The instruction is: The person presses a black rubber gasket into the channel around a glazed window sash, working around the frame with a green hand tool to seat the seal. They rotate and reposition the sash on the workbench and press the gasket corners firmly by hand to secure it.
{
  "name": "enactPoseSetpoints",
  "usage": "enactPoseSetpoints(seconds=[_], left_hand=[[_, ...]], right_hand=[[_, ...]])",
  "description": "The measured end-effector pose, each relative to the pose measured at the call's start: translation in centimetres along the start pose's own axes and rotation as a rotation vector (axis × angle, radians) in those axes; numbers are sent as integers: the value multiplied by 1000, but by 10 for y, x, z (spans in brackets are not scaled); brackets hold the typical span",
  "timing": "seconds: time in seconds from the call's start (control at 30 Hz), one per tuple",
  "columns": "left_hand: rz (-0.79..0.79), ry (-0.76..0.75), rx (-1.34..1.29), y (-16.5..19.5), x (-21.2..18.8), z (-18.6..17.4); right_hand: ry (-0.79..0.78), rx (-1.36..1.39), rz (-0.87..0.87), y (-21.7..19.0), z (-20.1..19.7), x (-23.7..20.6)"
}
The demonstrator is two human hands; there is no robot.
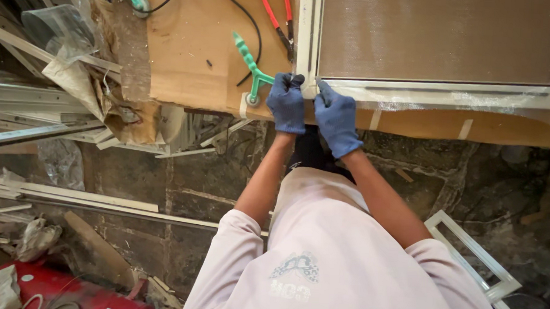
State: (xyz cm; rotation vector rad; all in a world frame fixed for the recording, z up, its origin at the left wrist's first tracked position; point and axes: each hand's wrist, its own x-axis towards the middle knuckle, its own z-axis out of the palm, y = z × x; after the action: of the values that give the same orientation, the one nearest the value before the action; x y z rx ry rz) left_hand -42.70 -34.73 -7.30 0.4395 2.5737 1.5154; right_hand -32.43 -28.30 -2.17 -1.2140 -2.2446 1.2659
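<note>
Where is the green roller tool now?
In the head view, the green roller tool lies on the cardboard-covered table, just left of the gloved left hand.

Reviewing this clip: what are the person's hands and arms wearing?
Both the left hand and the right hand wear blue knitted work gloves that end at the wrists. The forearms are bare. Short, loose, pale pink sleeves cover the upper arms, part of a pale pink shirt with a faded grey print on the front. No watch or wristband shows.
</note>
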Motion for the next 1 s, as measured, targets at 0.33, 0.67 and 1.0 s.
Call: enactPoseSetpoints(seconds=[0.33, 0.67, 1.0], left_hand=[[105, 150, -36, 3, -4, 14], [190, 149, -43, 2, 6, 9], [-229, -302, -755, -10, 20, -48]], right_hand=[[32, -25, -79, 9, -1, -5], [-13, 322, 168, -32, -69, -15], [-3, 288, -14, -38, -123, -29]])
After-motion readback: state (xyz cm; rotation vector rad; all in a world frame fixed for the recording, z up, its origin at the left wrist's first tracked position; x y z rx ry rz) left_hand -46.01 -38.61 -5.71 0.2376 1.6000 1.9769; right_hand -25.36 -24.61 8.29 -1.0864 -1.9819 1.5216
